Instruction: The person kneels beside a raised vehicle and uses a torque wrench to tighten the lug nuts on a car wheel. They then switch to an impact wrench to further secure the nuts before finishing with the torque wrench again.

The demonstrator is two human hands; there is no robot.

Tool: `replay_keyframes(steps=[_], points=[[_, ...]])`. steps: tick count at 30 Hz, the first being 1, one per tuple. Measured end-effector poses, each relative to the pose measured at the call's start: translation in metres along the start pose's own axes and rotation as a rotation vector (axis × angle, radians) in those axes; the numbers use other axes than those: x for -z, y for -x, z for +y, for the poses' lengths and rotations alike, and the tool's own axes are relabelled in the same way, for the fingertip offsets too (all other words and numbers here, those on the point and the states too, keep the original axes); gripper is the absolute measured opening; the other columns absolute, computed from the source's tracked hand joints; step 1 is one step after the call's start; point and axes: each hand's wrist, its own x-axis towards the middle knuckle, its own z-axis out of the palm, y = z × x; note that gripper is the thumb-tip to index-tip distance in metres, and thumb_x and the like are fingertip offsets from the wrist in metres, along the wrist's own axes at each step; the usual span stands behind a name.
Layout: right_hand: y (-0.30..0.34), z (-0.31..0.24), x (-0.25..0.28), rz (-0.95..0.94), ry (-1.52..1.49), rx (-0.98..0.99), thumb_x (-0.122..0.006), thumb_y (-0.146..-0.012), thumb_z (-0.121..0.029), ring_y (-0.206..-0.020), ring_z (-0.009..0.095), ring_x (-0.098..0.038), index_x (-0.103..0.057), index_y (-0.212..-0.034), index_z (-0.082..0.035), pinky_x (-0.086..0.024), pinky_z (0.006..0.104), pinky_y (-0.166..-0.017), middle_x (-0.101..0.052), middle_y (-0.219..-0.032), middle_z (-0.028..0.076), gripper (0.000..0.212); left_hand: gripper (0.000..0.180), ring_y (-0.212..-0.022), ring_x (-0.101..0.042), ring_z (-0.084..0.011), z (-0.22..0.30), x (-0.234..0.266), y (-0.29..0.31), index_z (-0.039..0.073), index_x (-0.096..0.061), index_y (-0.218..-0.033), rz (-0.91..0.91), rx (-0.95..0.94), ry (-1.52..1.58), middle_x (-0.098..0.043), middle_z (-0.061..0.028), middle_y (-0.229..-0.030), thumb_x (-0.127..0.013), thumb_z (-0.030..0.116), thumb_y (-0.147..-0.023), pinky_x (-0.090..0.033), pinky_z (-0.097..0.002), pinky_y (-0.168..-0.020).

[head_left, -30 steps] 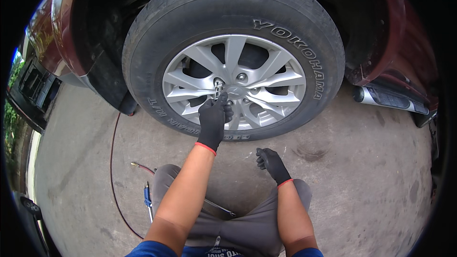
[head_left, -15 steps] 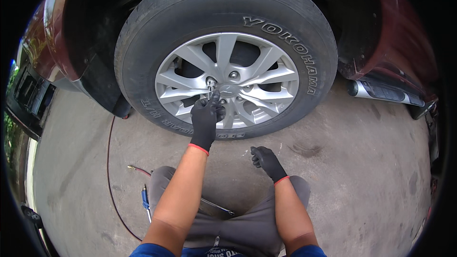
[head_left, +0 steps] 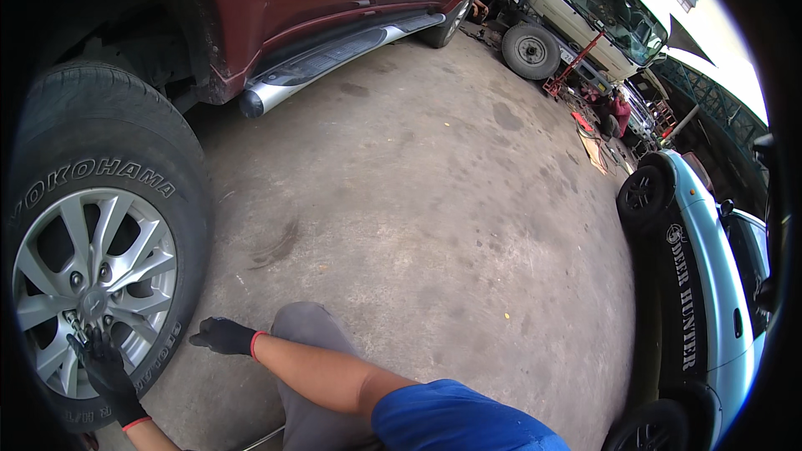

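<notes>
A silver alloy wheel with a black tyre stands at the left. My left hand, in a black glove with a red cuff, is at its hub. The fingertips close around a small chrome socket set at one lug nut position. Lug nuts show in other holes around the centre cap. My right hand, gloved the same way, is closed just right of the tyre, above the floor and in front of my knee. Whatever is in it, if anything, is hidden.
The dark red vehicle's silver running board juts out beyond the wheel. Stained concrete floor stretches right. A light blue vehicle stands at the right, a truck at the back. A crouching person is beside a red jack.
The view has swung to the right, so the wheel now sits at the left edge. My left hand stays at the hub with the socket, and my right hand stays closed.
</notes>
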Motion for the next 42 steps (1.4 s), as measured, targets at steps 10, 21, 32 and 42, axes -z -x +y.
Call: replay_keyframes(steps=[10,21,32,42], points=[[0.0,-0.002,0.002,-0.014,0.001,-0.023,-0.063,-0.095,-0.055,-0.105,0.041,-0.066,-0.067,-0.103,0.003,-0.05,0.048,-0.09,-0.069,-0.107,0.027,0.059,0.042,-0.078,-0.061,-0.0119,0.008,0.003,-0.011,0.004,-0.057,-0.141,0.143,-0.072,-0.775,-0.063,-0.0032,-0.096,-0.053,0.029,-0.108,-0.047,-0.0289,-0.058],[-0.001,0.003,-0.008,0.07,0.065,0.111,-0.062,-0.1,-0.049,-0.098,0.044,-0.064,-0.069,-0.087,0.002,-0.049,0.05,-0.088,-0.068,-0.097,0.027,0.054,0.045,-0.114,-0.067,-0.0221,0.003,0.032,-0.017,-0.001,-0.058,-0.139,-0.294,0.037,-0.058,-0.067,-0.0154,-0.134,-0.05,0.032,-0.11,-0.055,-0.0361,-0.092],[0.004,0.001,-0.003,0.055,0.061,0.085,-0.064,-0.099,-0.049,-0.095,0.045,-0.064,-0.069,-0.088,0.001,-0.049,0.0494,-0.086,-0.067,-0.094,0.027,0.052,0.038,-0.103,-0.069,-0.0174,0.008,0.015,-0.007,0.007,-0.062,-0.135,-0.318,0.113,-0.074,-0.07,-0.0126,-0.125,-0.05,0.033,-0.11,-0.059,-0.0328,-0.084],[0.008,-0.005,0.004,0.08,0.043,0.096,-0.062,-0.1,-0.051,-0.095,0.044,-0.065,-0.069,-0.091,0.002,-0.049,0.0493,-0.085,-0.068,-0.094,0.027,0.054,0.042,-0.104,-0.07,-0.0179,0.009,0.009,-0.004,0.003,-0.058,-0.138,-0.672,0.25,0.509,-0.072,-0.0102,-0.123,-0.044,0.031,-0.111,-0.059,-0.0333,-0.086]])
